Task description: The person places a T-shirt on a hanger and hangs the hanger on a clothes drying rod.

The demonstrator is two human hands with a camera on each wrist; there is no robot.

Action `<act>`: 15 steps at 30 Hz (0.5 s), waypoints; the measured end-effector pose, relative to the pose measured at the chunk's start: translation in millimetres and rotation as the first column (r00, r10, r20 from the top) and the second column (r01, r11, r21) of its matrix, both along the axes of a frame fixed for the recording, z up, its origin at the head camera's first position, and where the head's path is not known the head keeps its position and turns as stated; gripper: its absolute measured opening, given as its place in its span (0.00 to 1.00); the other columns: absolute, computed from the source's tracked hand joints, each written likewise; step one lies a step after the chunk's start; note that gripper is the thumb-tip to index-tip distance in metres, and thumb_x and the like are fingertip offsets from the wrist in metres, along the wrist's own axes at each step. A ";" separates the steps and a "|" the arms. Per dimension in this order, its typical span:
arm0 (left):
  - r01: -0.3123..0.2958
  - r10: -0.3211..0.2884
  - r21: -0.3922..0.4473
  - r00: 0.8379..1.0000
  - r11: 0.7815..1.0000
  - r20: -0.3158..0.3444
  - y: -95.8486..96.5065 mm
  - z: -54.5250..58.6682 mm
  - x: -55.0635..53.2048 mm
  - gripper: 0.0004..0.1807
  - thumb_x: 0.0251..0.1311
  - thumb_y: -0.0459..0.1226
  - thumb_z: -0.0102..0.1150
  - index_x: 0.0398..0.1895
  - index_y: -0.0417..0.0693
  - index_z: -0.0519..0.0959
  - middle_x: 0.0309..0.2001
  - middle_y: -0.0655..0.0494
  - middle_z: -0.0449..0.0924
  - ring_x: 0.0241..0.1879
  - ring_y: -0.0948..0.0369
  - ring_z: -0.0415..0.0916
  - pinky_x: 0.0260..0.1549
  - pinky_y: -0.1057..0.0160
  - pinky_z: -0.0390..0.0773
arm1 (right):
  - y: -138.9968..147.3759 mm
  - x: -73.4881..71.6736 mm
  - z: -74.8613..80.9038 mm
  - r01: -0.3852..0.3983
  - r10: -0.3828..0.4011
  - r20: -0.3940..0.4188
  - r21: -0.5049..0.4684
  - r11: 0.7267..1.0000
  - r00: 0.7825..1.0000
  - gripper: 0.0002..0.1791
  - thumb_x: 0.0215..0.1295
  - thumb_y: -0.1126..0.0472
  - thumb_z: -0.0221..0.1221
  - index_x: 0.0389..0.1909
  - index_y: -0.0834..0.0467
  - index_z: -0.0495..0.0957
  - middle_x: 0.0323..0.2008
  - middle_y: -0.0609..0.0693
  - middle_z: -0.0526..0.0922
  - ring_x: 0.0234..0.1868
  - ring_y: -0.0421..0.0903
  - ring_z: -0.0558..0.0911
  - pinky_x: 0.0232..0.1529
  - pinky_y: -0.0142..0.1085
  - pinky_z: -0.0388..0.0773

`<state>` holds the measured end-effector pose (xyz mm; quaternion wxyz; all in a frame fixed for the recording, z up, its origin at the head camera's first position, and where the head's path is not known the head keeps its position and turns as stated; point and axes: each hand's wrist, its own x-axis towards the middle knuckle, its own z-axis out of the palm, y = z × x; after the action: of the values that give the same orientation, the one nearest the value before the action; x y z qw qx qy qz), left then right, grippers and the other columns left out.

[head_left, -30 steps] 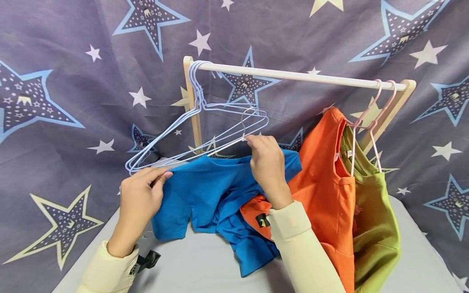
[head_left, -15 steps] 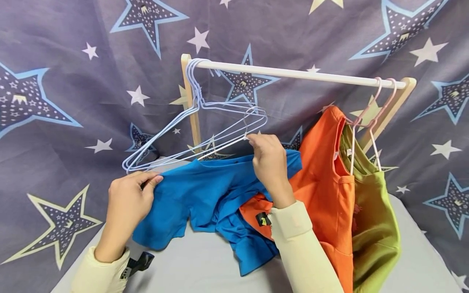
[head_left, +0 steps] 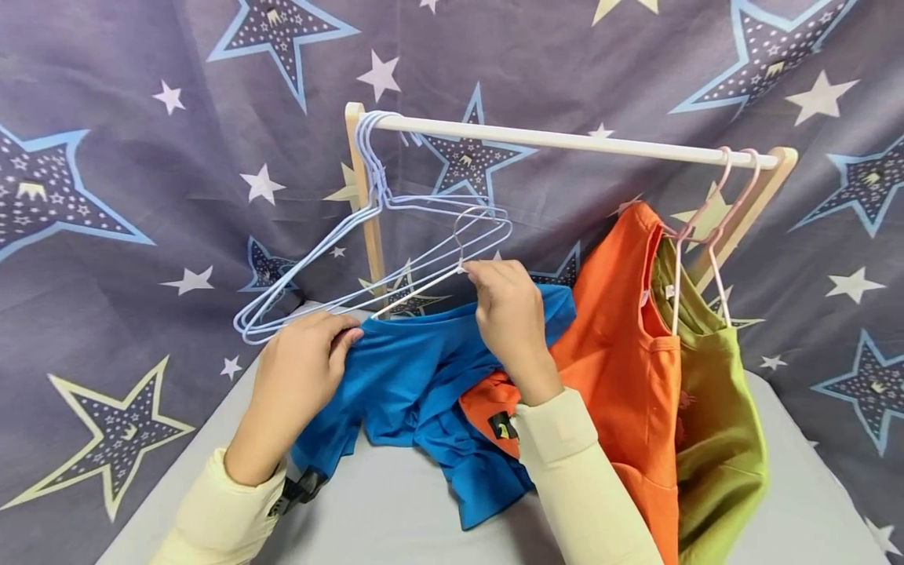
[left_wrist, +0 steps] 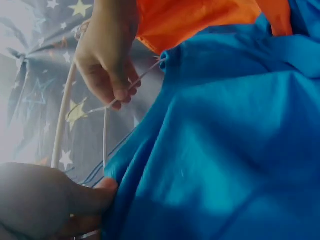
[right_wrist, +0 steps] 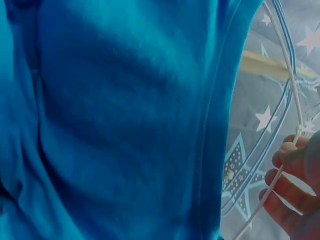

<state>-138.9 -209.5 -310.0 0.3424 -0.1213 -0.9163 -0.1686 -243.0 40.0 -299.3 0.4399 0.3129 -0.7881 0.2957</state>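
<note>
My right hand (head_left: 510,318) pinches a thin white wire hanger (head_left: 417,296) just below its hook. The hanger's arms run into the neck opening of a blue T-shirt (head_left: 402,369), which lies bunched toward the right. My left hand (head_left: 300,373) pinches the shirt near the left side of its collar, where the hanger arm enters the cloth. In the left wrist view, the left thumb (left_wrist: 107,185) presses on the blue fabric at the neckline. The right wrist view shows the right fingers (right_wrist: 285,195) around the white wire, beside the collar edge.
A rack with a white rail (head_left: 551,140) stands behind. Several light-blue hangers (head_left: 318,249) hang at its left end, close behind my hands. An orange garment (head_left: 628,353) and a green garment (head_left: 720,424) hang on pink-topped hangers at right. A grey surface (head_left: 381,502) lies below.
My left hand first slid left along the shirt's shoulder, then came back right to the collar, gathering the cloth. My right hand has shifted slightly left with the hanger.
</note>
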 end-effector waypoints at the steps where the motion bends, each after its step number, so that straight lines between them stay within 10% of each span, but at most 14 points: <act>1: 0.008 -0.008 -0.007 1.000 1.000 0.003 -1.2 -0.5 0.2 0.05 0.64 0.35 0.69 0.39 0.43 0.87 0.36 0.49 0.86 0.40 0.47 0.83 0.41 0.45 0.81 | 1.3 0.1 -0.1 0.004 -0.004 0.002 -0.003 1.000 1.000 0.11 0.75 0.69 0.55 0.44 0.60 0.87 0.41 0.53 0.89 0.44 0.53 0.84 0.48 0.46 0.83; 10: 0.156 -0.152 0.037 0.984 0.987 -0.089 -6.9 -13.8 10.5 0.06 0.57 0.33 0.73 0.34 0.39 0.88 0.30 0.51 0.86 0.32 0.52 0.84 0.32 0.51 0.80 | 6.7 -1.1 -0.7 0.082 -0.078 0.051 -0.091 0.992 0.996 0.08 0.72 0.66 0.61 0.42 0.60 0.89 0.39 0.59 0.84 0.41 0.58 0.80 0.42 0.49 0.80; 15: 0.224 -0.196 0.157 0.965 0.962 -0.173 16.2 -26.8 14.1 0.04 0.54 0.31 0.74 0.32 0.37 0.90 0.26 0.53 0.86 0.25 0.60 0.82 0.23 0.59 0.76 | 3.5 2.5 2.2 0.142 -0.104 0.228 -0.155 0.978 0.968 0.08 0.72 0.64 0.62 0.43 0.59 0.89 0.36 0.57 0.88 0.35 0.55 0.84 0.36 0.49 0.80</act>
<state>-124.8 -193.3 -336.8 0.4024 -0.2004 -0.8503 -0.2738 -240.5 43.6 -297.1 0.3929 0.1902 -0.8216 0.3666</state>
